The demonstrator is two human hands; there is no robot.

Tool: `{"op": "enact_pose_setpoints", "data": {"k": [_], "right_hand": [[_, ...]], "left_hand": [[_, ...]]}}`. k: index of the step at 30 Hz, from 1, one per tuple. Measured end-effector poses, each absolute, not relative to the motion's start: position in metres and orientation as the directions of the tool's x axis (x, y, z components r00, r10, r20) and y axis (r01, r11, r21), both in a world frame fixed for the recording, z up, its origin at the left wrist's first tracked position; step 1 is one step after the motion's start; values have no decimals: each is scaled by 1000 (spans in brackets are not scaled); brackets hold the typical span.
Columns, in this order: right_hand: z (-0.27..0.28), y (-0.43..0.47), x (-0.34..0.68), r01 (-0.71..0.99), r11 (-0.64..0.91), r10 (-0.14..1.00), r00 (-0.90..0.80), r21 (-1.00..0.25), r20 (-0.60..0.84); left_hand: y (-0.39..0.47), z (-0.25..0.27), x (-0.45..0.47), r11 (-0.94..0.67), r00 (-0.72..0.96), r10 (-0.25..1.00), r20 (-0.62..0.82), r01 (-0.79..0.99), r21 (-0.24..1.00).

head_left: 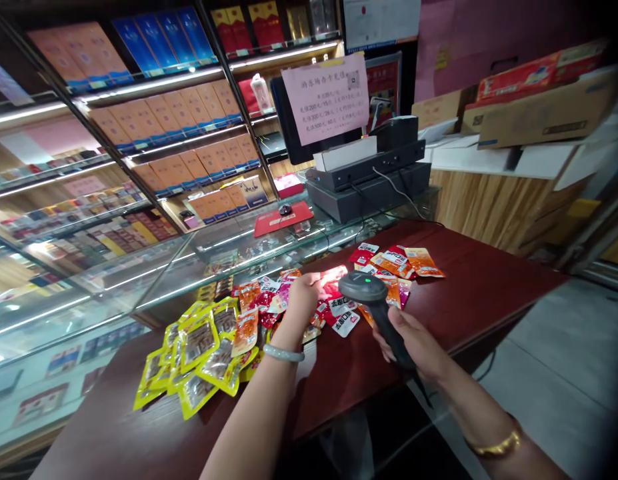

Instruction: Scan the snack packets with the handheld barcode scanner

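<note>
My right hand (419, 341) is wrapped round the handle of a black barcode scanner (365, 289), which shows a green light on top. Its head points left, toward a small snack packet (333, 279) pinched in my left hand (305, 297). Bright reddish light falls on that packet, washing out its print. Red, white and orange snack packets (345, 321) lie beneath and around both hands. On the left, a heap of larger yellow-edged clear snack bags (199, 343) rests on the dark red table (469, 293), with an orange packet (245, 332) on top.
Behind the table stands a glass display counter (189, 267) with a red mouse pad (283, 220) and a cash register base (369, 190). A pink handwritten sign (326, 97) hangs on a monitor. Boxed goods fill the shelves (153, 120); cartons (543, 123) are stacked at the right.
</note>
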State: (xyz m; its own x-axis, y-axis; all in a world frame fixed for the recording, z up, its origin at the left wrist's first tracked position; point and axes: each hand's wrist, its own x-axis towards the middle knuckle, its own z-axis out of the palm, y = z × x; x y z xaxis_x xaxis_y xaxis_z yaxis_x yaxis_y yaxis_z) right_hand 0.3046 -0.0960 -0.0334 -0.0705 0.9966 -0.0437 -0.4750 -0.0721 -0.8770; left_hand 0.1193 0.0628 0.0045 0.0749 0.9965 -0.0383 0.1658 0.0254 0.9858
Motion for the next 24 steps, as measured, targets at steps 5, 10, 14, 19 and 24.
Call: {"op": "enact_pose_setpoints", "data": {"k": [5,10,14,19,24], "right_hand": [[-43,-109,322,-465,-66,998,-26,-883,-61],[-57,-124,350,-448,-76,990,71,-891,-121],[-60,-135,365,-435,-65,985,119,-898,-128],[-59,-146,372,-445,-51,983,137,-894,-124],[-62,-150,376,-442,-44,980,154,-896,-125]], "left_hand": [[67,7,80,-33,-13,999,52,625,780],[52,5,96,-257,80,932,353,833,490],[38,-15,152,-418,368,907,206,716,559],[36,-31,200,-429,410,898,157,741,517],[36,-32,228,-378,366,924,115,816,438]]}}
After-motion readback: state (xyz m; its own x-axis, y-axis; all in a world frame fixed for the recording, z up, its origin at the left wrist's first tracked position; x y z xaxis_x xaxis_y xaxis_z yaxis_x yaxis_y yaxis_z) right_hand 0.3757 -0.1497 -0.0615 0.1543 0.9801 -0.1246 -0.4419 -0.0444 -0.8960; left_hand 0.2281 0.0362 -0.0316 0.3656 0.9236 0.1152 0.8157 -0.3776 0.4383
